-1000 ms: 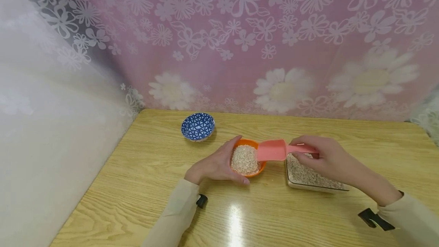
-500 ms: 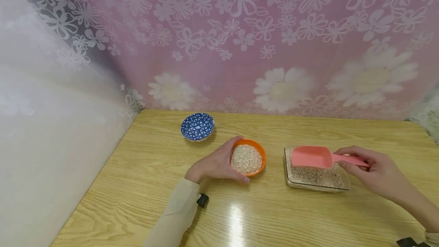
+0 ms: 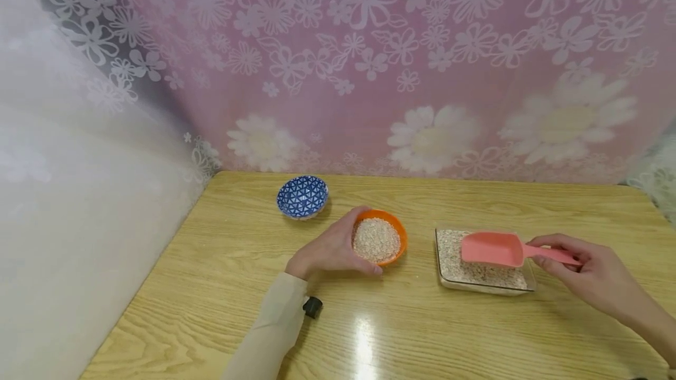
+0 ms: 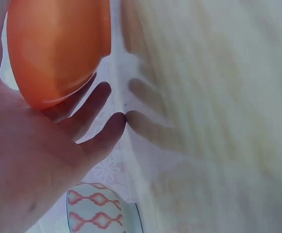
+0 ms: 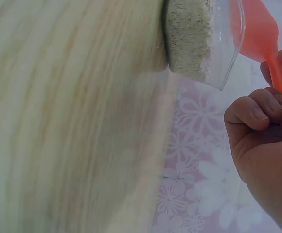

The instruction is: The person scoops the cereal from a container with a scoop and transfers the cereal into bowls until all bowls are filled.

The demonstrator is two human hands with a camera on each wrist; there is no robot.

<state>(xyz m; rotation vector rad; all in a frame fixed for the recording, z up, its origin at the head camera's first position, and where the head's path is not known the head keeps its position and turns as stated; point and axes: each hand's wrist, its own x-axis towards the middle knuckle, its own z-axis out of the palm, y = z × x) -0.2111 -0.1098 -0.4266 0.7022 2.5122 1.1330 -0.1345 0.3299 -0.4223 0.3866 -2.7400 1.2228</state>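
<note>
The right hand (image 3: 591, 277) pinches the pink scoop (image 3: 493, 249) over the clear tray (image 3: 449, 274) of grain. The left hand (image 3: 330, 248) cups the full orange bowl (image 3: 396, 233) on the bench (image 3: 211, 286); another scoopful risks overflow.

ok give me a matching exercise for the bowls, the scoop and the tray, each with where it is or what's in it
Things:
1. small blue patterned ceramic bowl
2. round orange plastic bowl
3. pink plastic scoop
4. clear rectangular plastic tray

States:
A. held by its handle in the right hand, over the grain
B. cupped by the left hand, heaped with grain
C. standing apart, nearest the back wall
D. flat on the wooden table, holding a shallow layer of grain

Pairs: 1-C, 2-B, 3-A, 4-D
</note>
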